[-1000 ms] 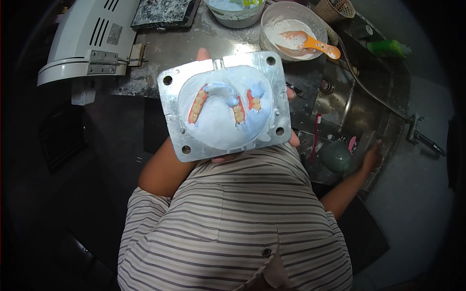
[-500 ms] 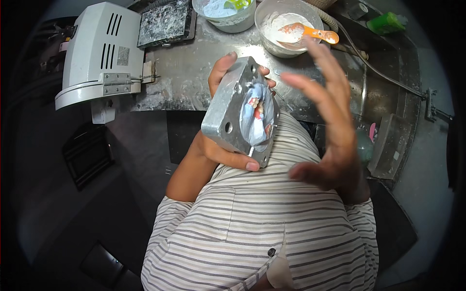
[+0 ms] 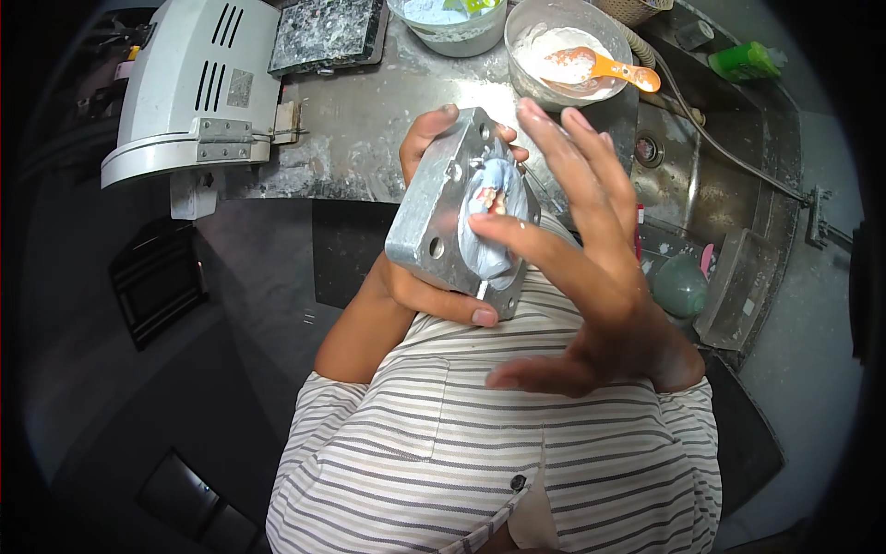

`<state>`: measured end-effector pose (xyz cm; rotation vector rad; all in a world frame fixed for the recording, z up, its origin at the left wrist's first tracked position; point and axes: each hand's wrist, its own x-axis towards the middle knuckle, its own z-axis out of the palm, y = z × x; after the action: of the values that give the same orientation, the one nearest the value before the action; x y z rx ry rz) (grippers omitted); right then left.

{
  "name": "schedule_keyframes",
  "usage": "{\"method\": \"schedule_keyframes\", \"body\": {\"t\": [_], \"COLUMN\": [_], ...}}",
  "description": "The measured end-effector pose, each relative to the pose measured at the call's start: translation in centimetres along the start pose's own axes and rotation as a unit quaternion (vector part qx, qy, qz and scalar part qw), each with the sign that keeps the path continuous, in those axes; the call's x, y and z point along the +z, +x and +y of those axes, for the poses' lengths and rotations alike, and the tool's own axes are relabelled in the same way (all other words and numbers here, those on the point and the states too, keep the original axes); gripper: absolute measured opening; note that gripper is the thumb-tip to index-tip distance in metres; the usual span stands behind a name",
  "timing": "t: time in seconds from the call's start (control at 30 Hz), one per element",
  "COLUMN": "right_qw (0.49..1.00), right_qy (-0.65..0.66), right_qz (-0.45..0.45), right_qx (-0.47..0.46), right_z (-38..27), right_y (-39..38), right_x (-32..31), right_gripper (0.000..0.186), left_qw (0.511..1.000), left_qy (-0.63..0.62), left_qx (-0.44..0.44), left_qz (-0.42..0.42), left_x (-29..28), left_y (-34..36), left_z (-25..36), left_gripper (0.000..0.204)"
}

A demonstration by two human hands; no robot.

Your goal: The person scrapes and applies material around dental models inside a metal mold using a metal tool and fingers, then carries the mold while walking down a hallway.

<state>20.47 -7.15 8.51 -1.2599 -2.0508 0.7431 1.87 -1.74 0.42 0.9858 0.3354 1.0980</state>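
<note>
A heavy metal dental flask (image 3: pixel 423 208), with round holes through its edges, is held tilted above my lap. My left hand (image 3: pixel 434 300) wraps round it, thumb along the near edge and fingers at the far side. Pale blue plaster (image 3: pixel 480 249) fills its recess, and a denture (image 3: pixel 491 197) with cream teeth and pink gum shows in the plaster. My right hand (image 3: pixel 591 249) has its fingers spread. Its index fingertip lies over the plaster beside the teeth; whether it touches I cannot tell. The thumb is apart, slightly blurred.
On the metal bench stand a bowl of blue powder (image 3: pixel 452 37) and a bowl of white powder (image 3: pixel 544 83) with an orange scoop (image 3: pixel 604 69). A white machine (image 3: pixel 185 92) and a dark speckled slab (image 3: pixel 328 35) are at left. The sink (image 3: pixel 678 185) and hose lie right.
My right hand has moved left and inward, bringing its index finger over the plaster. My left hand still holds the flask in nearly the same place. The view has shifted slightly.
</note>
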Motion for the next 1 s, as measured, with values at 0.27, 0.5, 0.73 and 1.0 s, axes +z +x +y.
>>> {"method": "schedule_keyframes", "body": {"t": [0.27, 0.5, 0.73, 1.0], "right_qw": [1.0, 1.0, 0.974, 0.678], "right_qy": [-0.007, 0.007, 0.001, -0.196], "right_qz": [-0.022, 0.003, 0.227, 0.237], "right_qx": [0.007, 0.015, 0.015, 0.668], "right_z": [-0.1, 0.4, 4.9, 33.0], "right_y": [0.1, -0.1, -2.2, -38.9], "right_x": [0.8, 1.2, -2.3, -7.0], "right_gripper": [0.095, 0.096, 0.072, 0.075], "left_qw": [0.997, 0.996, 0.988, 0.919], "left_qy": [-0.042, -0.057, -0.088, -0.364], "left_qx": [-0.057, -0.064, -0.089, -0.152], "left_qz": [0.005, 0.04, 0.088, 0.01], "left_x": [-0.2, 0.2, -0.1, -1.2], "left_y": [0.1, 0.6, 0.7, 1.0], "left_z": [0.2, 0.1, 0.6, -0.7], "left_gripper": [0.144, 0.144, 0.138, 0.129]}}
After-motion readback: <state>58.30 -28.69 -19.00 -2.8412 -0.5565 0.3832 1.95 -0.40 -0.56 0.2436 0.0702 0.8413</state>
